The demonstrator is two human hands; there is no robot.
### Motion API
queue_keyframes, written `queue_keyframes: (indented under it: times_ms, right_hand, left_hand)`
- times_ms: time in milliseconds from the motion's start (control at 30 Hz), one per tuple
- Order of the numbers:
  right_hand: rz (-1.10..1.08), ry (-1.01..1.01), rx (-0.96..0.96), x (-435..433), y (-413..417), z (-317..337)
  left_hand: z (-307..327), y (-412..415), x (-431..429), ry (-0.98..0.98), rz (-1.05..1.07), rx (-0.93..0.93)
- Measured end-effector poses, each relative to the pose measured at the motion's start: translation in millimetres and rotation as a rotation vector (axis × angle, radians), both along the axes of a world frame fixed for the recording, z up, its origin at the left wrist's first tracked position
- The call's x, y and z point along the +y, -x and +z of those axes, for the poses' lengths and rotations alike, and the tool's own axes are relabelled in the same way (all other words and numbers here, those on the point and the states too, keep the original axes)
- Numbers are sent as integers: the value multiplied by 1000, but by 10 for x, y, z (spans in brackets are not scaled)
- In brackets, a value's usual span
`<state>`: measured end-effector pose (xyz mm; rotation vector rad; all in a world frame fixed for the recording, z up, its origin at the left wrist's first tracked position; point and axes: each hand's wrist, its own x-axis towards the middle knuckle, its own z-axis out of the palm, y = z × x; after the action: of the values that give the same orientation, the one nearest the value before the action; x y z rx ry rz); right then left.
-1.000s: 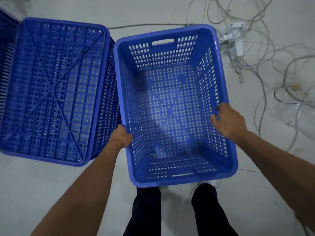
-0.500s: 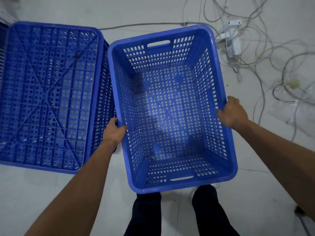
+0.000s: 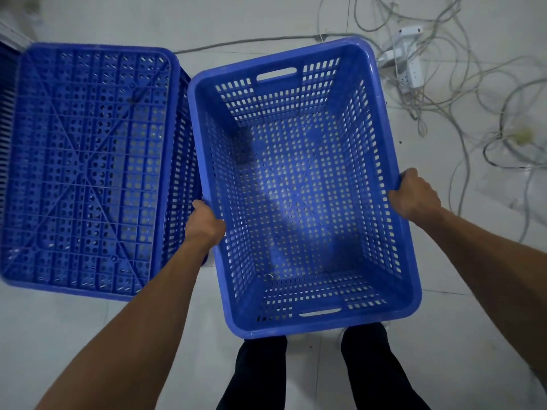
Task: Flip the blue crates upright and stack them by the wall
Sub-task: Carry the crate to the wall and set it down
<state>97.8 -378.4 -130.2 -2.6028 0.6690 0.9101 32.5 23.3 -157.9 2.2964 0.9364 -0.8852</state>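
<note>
An upright blue crate (image 3: 299, 184) with perforated walls fills the middle of the view, its open top facing me. My left hand (image 3: 205, 221) grips its left long rim and my right hand (image 3: 414, 193) grips its right long rim. The crate is slightly turned, its far end angled right. Beside it on the left lies a second blue crate (image 3: 85, 170), upside down, with its ribbed bottom showing. The edge of another blue crate (image 3: 6, 113) shows at the far left.
A tangle of grey cables (image 3: 479, 119) and a white power strip (image 3: 407, 59) lie on the pale tiled floor (image 3: 88, 335) at the right. A cable (image 3: 251, 41) runs across the floor behind the crates. My legs (image 3: 310, 374) stand below the held crate.
The held crate has shifted right and turned a little, opening a gap from the overturned crate. Both hands slid along the rims, the right one now gripping the outside edge.
</note>
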Motion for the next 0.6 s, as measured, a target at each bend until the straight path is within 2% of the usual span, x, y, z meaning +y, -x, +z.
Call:
queue_keyframes:
  times_ms: [133,267,433,600]
  right_hand:
    - [103,66,-51,13,196,85]
    - [55,9,-136,-61,344,357]
    - [26,24,-173,-187,497,1043]
    - [-43,48,-252,-218,619,2064]
  left_hand:
    - [163,54,27,-49,-26,-8]
    - [539,21,-12,-34,-79,-17]
    - [1259,65,-48,-27,-116,33]
    - [2381,139,-163,-12,-119,14]
